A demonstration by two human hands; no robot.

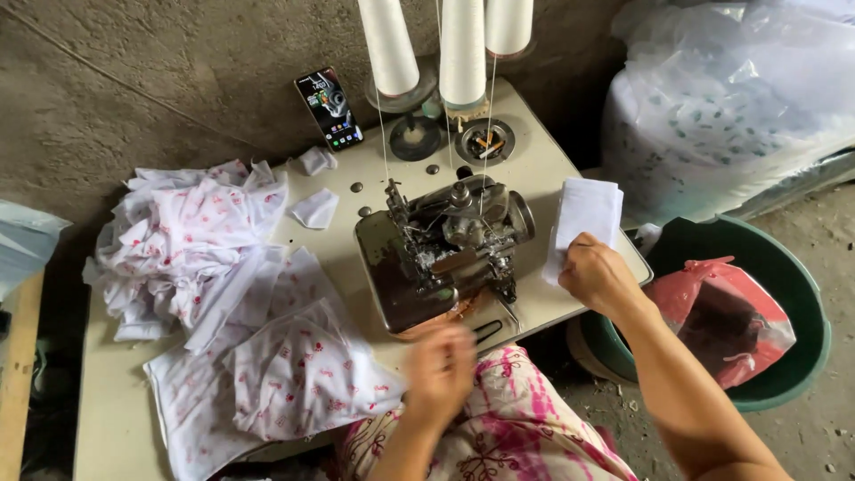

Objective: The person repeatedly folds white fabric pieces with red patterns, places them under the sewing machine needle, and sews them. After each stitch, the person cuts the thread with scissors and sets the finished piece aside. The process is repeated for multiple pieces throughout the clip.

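**Hands either side of the sewing machine**

The right hand (598, 274) rests, fingers curled, on a stack of white fabric pieces (585, 216) at the worktop's (107, 401) right edge. The left hand (441, 370) is blurred; its grip cannot be told. Printed garments (232, 294) lie heaped left of the sewing machine (445, 249), none under its needle.

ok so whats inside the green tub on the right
Inside the green tub lies a crumpled red plastic bag with something dark in it. The bag covers the tub's bottom, so anything beneath it is hidden.
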